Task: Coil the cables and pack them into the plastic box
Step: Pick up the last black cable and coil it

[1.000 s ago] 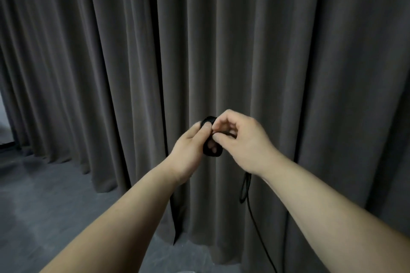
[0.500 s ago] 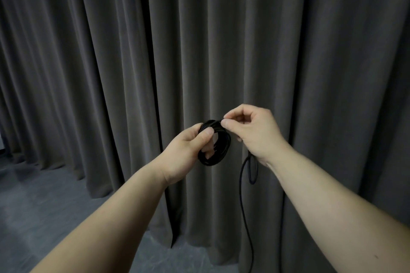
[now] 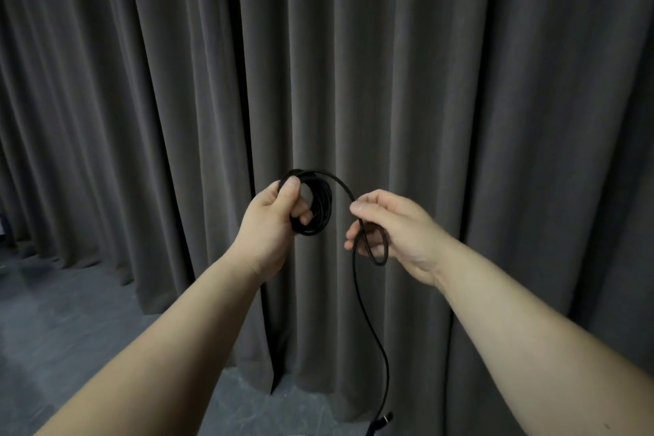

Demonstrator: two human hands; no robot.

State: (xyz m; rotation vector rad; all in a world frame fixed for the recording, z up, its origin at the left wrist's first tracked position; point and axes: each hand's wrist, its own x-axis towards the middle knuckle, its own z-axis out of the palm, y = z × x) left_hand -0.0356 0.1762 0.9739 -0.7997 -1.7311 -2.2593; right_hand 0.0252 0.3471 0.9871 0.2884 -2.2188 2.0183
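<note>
Versus half a second back: hands have pulled apart, were nearly touching at the coil, now a clear gap between them. A span of cable now arcs across that gap; before the right fingers sat right at the coil's top edge. Coil reads larger and rounder than in the earlier frames. Both hands sit a little higher against the curtain.

Left hand (image 3: 274, 219) is raised in front of the chest, forearm coming up from lower left, fingers curled through the thin black cable coil (image 3: 316, 203), thumb pressed on its upper left rim. It grips the coil, several loops stacked, held upright and facing the camera.

Right hand (image 3: 391, 225) is just right of the coil, well apart from the left, forearm coming in from lower right. Thumb and index finger pinch the cable where the arc comes down from the coil's top. Other fingers are curled around a small loose loop below the pinch. So it is grasping the cable, not slack.

From that loop the loose black cable tail (image 3: 368, 322) hangs down in a soft curve to the bottom edge, ending near a dark plug or strap (image 3: 380, 423), too blurred to identify.

Behind: dark grey pleated curtain (image 3: 460, 81) across the whole view, grey floor (image 3: 63, 322) at lower left.
</note>
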